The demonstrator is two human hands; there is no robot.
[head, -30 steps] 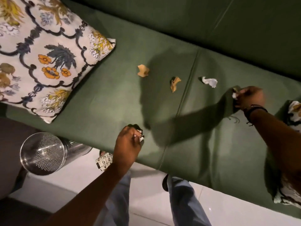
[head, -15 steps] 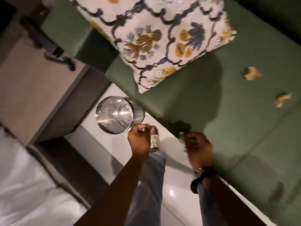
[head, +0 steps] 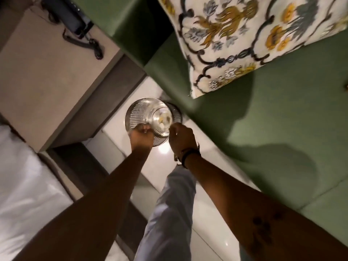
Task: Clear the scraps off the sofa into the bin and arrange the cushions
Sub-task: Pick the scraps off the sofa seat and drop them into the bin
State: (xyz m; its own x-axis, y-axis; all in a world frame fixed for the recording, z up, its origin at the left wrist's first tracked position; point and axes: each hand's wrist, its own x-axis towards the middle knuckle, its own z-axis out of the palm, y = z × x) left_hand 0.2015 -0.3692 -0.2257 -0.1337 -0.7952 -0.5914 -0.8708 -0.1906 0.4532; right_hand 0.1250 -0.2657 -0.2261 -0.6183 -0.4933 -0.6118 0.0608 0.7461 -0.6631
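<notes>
A round metal mesh bin [head: 139, 112] stands on the white floor beside the green sofa [head: 273, 129]. Pale scraps [head: 163, 120] lie at its bottom. My left hand [head: 142, 135] is at the bin's near rim, fingers curled. My right hand [head: 180, 137], with a dark band at the wrist, hovers over the bin's right rim, its fingers bent down and hidden. No scrap shows in either hand. A floral cushion [head: 244, 38] lies on the sofa seat at the top. A brown scrap [head: 346, 85] peeks in at the right edge.
Left of the bin stands a beige side table [head: 47, 81] with a black telephone [head: 75, 21] and its cord. A white bed [head: 20, 181] fills the lower left. My leg in pale trousers [head: 169, 213] is over the floor below the bin.
I turned left from the sofa seat to the bin. Both hands, closed on scraps a second ago, have moved over the bin's mouth. Scraps now show at its bottom.
</notes>
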